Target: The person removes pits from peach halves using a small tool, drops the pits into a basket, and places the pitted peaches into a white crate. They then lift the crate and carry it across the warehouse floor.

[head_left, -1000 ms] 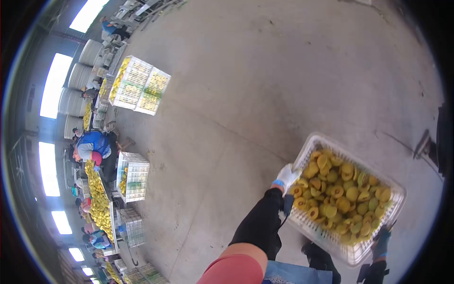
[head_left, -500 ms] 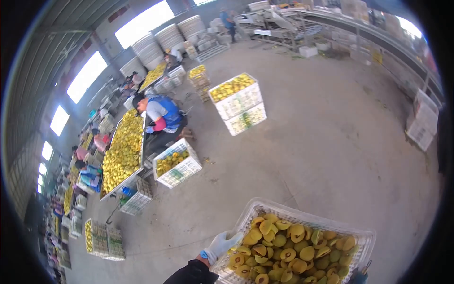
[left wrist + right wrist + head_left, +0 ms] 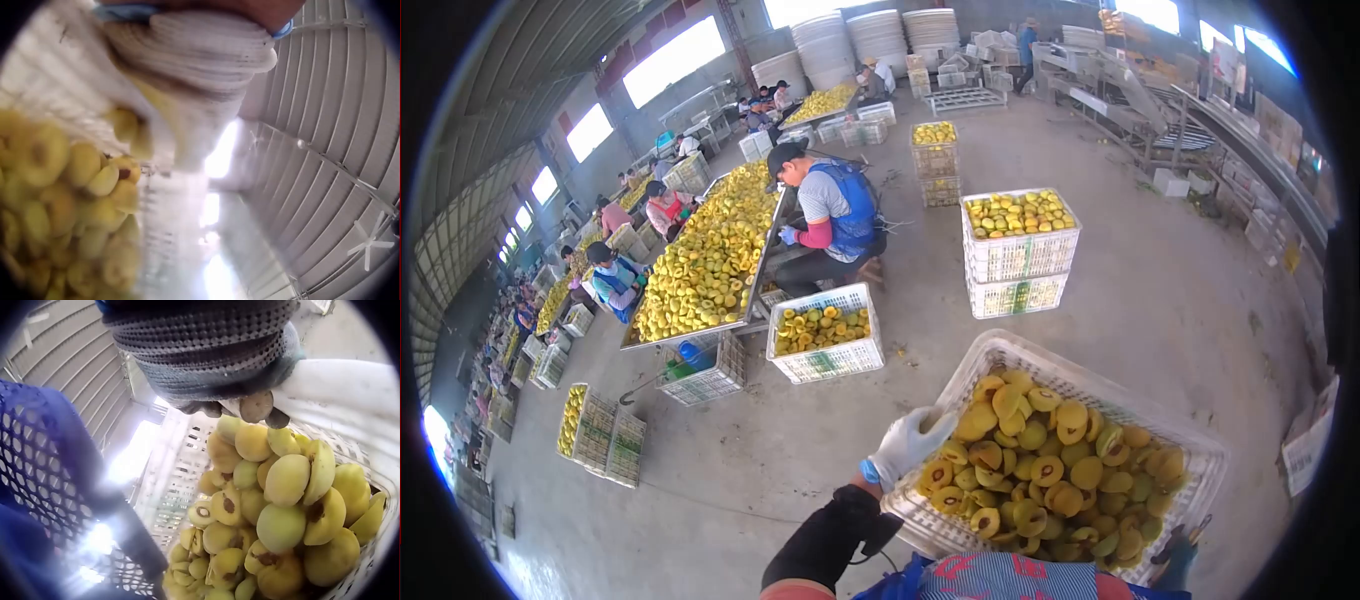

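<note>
A white slatted plastic crate (image 3: 1208, 462) full of halved yellow stone fruit (image 3: 1050, 470) is in front of the body, low in the head view. My left hand (image 3: 912, 446), in a white glove, grips its left rim with the thumb over the top edge. At the near right corner my right hand (image 3: 1175, 560) holds the rim. The right wrist view shows its grey dotted glove (image 3: 206, 359) against the white rim, fingers bent over the edge. A tan rounded end (image 3: 256, 407) pokes out among those fingers; I cannot tell what it is.
Ahead stands a stack of two fruit-filled crates (image 3: 1020, 262), with another stack (image 3: 935, 165) behind. A crouching person (image 3: 835, 215) works at a fruit-heaped table (image 3: 762, 262), beside a crate (image 3: 825, 358) on the floor. Conveyor machinery (image 3: 1120, 110) lines the back right.
The head view has swung up and levelled, bringing the table, people and stacks toward the middle. Both hands keep hold of the crate, and the nearest stack now looks closer.
</note>
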`<state>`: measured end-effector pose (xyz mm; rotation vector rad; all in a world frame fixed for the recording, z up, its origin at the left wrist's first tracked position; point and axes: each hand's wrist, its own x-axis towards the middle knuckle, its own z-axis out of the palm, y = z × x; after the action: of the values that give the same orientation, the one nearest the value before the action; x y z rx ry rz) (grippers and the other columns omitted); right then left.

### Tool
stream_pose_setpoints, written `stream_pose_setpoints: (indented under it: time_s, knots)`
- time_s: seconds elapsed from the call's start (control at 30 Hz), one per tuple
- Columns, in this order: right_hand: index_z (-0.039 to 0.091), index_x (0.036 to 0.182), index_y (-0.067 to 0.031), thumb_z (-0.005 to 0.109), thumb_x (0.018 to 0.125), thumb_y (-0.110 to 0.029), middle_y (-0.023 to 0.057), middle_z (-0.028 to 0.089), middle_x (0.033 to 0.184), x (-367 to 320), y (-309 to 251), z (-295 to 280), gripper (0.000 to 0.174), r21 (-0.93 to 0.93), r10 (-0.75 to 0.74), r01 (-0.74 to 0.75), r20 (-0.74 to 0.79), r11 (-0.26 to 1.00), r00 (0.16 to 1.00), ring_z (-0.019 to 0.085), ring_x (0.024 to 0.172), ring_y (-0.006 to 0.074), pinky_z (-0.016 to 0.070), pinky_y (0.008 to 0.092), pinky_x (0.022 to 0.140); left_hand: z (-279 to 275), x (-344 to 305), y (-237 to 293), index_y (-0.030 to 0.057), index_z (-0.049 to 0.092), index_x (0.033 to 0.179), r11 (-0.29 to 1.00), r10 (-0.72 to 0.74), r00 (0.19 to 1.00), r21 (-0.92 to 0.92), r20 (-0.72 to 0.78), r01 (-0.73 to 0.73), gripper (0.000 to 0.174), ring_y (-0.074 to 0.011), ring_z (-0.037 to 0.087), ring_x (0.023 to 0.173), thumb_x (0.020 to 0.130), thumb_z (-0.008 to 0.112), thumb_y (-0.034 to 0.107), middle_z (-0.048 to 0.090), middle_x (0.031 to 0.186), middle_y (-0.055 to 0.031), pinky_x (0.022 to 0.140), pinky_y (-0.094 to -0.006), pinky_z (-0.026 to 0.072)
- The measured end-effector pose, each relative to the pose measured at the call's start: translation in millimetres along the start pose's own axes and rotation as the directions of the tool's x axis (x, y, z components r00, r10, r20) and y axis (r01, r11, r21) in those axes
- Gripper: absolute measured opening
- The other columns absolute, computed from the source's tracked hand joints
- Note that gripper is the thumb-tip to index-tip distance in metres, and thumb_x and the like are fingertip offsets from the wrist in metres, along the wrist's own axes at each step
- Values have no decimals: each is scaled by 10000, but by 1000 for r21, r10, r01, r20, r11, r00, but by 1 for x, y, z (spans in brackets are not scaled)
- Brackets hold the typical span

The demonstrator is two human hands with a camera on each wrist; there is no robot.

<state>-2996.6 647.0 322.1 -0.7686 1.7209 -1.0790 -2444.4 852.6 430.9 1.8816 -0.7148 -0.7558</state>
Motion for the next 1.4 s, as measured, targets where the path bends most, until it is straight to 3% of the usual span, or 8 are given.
stream_pose_setpoints:
  time_s: [0.03, 0.27, 0.4, 0.6, 0.9, 1.07, 1.23, 1.4]
  knots:
    - [576, 1136, -100, 636, 896, -180, -18, 435, 569, 5, -24, 48, 260, -88, 108, -111, -33, 990, 994, 421, 376, 140, 388, 318, 345, -7, 40, 7, -17, 683, 1159, 999, 29, 998, 32, -51, -28, 490, -149, 681, 868, 910, 695, 405, 727, 921, -109, 791, -310, 534]
    - [618, 1005, -77, 603, 856, -117, -45, 483, 683, 1, -155, 310, 155, -2, -114, 121, 329, 993, 937, 430, 500, 86, 372, 262, 451, -92, 217, -11, -37, 695, 1089, 998, -35, 963, -62, -267, 19, 440, -142, 652, 756, 925, 668, 371, 706, 828, -93, 700, -316, 525]
    - [618, 997, -52, 597, 830, -98, -44, 485, 688, -18, -229, 476, 175, -18, -170, 197, 433, 980, 885, 421, 514, 75, 354, 243, 476, -170, 334, 5, -40, 692, 996, 965, -180, 961, -225, -208, 132, 389, -76, 560, 600, 929, 658, 341, 609, 678, -15, 545, -267, 454]
    - [631, 1074, -54, 586, 829, -94, -49, 488, 735, -11, -269, 676, 252, -36, -110, 129, 324, 991, 940, 424, 560, 81, 382, 257, 527, -256, 555, 19, -44, 684, 1060, 991, 33, 941, -111, -336, -75, 403, -108, 631, 772, 932, 659, 337, 706, 837, -99, 704, -299, 511]
    - [619, 1167, -84, 600, 874, -109, -60, 458, 729, 74, -348, 939, 295, 51, -140, 132, 217, 990, 966, 415, 596, 77, 386, 241, 573, -321, 890, 87, -26, 676, 1120, 979, 184, 954, -37, -237, -199, 461, -190, 703, 883, 938, 631, 396, 735, 933, -169, 790, -324, 529]
    - [598, 1188, -45, 608, 868, -167, -44, 451, 737, 111, -391, 1082, 343, 2, -174, 181, 276, 983, 945, 422, 623, 83, 392, 251, 592, -370, 1019, 124, -12, 677, 1146, 994, 14, 979, -105, -202, -35, 514, -254, 712, 899, 932, 609, 450, 731, 952, -177, 810, -349, 534]
    - [598, 1182, -41, 612, 861, -174, -42, 448, 740, 121, -418, 1264, 348, -22, -149, 166, 331, 986, 932, 421, 626, 84, 392, 253, 596, -428, 1172, 88, 22, 681, 1181, 1000, 22, 975, 22, -221, -18, 609, -347, 673, 1070, 907, 587, 558, 714, 1088, -215, 945, -391, 493]
    - [598, 1176, -38, 615, 855, -182, -40, 446, 742, 126, -439, 1390, 353, -50, -144, 168, 315, 985, 938, 421, 630, 85, 391, 255, 599, -488, 1282, 87, 29, 679, 1181, 999, -28, 984, 32, -177, 34, 611, -343, 679, 1048, 912, 556, 564, 719, 1056, -208, 926, -392, 500]
